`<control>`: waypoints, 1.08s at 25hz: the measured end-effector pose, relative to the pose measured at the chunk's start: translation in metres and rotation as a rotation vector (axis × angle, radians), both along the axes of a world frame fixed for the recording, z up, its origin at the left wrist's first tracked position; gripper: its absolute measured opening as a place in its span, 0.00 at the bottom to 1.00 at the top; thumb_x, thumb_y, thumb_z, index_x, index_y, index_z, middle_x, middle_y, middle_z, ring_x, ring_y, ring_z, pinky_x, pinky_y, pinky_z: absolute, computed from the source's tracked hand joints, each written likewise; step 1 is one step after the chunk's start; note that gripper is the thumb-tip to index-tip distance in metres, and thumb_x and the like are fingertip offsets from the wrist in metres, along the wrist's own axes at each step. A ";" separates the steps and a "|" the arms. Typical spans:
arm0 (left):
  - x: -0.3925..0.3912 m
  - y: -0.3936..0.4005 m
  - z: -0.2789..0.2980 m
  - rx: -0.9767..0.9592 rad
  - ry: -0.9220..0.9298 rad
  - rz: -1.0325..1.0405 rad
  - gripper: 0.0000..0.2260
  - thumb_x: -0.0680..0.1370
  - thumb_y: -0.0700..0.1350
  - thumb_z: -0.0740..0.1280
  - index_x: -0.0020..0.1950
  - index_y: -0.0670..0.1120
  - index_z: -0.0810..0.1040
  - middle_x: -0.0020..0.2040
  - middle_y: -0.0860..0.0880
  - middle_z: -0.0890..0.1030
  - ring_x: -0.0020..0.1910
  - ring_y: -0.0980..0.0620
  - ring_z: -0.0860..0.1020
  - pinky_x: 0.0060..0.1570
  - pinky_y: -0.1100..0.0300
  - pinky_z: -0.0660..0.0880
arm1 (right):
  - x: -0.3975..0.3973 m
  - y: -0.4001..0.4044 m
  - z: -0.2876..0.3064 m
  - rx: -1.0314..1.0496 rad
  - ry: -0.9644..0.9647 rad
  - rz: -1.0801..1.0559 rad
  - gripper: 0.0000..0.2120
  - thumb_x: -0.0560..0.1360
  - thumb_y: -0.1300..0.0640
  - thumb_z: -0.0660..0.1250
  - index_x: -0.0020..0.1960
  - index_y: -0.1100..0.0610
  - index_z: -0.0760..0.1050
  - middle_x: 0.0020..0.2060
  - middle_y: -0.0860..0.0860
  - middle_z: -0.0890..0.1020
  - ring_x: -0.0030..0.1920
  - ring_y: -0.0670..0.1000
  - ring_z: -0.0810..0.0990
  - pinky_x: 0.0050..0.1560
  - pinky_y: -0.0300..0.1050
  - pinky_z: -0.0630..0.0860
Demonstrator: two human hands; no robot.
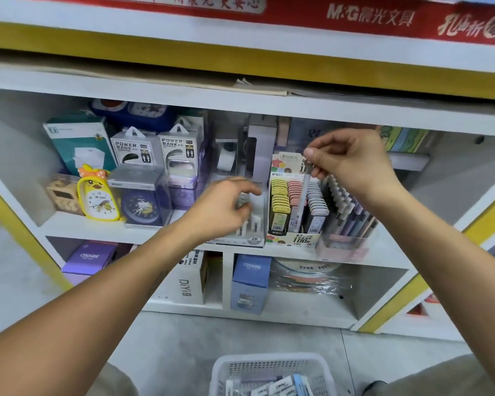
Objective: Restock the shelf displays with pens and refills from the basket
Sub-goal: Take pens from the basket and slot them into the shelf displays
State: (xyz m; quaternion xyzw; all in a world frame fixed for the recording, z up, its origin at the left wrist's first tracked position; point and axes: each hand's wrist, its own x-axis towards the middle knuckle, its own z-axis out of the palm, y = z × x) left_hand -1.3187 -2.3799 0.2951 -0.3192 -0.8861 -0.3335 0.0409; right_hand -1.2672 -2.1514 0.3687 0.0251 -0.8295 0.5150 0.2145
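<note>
My right hand pinches the top of a slim pale refill tube, which hangs upright over the lead refill display box with its yellow, pink and dark packs. My left hand reaches into the clear 2B display to the left, fingers curled around small white packs there. Right of the refill box, pens stand in a clear pink holder. At the bottom edge, the white basket holds several small packs.
Alarm clocks, a yellow duck clock and power bank boxes fill the shelf's left part. Boxes labelled CRUHRE and DIY sit on the lower shelf. A shelf board runs close above my hands. Grey floor lies in front.
</note>
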 end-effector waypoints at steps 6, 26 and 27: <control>0.025 0.076 0.006 -0.048 0.154 -0.226 0.22 0.76 0.36 0.64 0.70 0.45 0.74 0.71 0.50 0.73 0.70 0.51 0.69 0.70 0.65 0.62 | 0.045 0.066 -0.007 0.045 0.064 -0.118 0.05 0.74 0.62 0.75 0.42 0.57 0.80 0.32 0.56 0.85 0.30 0.54 0.83 0.35 0.46 0.81; 0.042 0.129 0.004 -0.224 0.174 -0.361 0.30 0.73 0.34 0.61 0.75 0.49 0.68 0.76 0.53 0.65 0.70 0.48 0.70 0.67 0.57 0.69 | 0.062 0.083 -0.054 0.519 0.033 -0.048 0.07 0.73 0.58 0.75 0.39 0.50 0.80 0.30 0.45 0.83 0.34 0.40 0.82 0.38 0.38 0.78; 0.042 0.128 0.002 -0.218 0.170 -0.359 0.30 0.73 0.34 0.61 0.75 0.49 0.67 0.77 0.53 0.64 0.70 0.47 0.70 0.67 0.56 0.69 | 0.061 0.083 -0.056 0.525 0.022 -0.045 0.06 0.73 0.58 0.75 0.39 0.51 0.81 0.31 0.46 0.84 0.34 0.41 0.82 0.39 0.37 0.78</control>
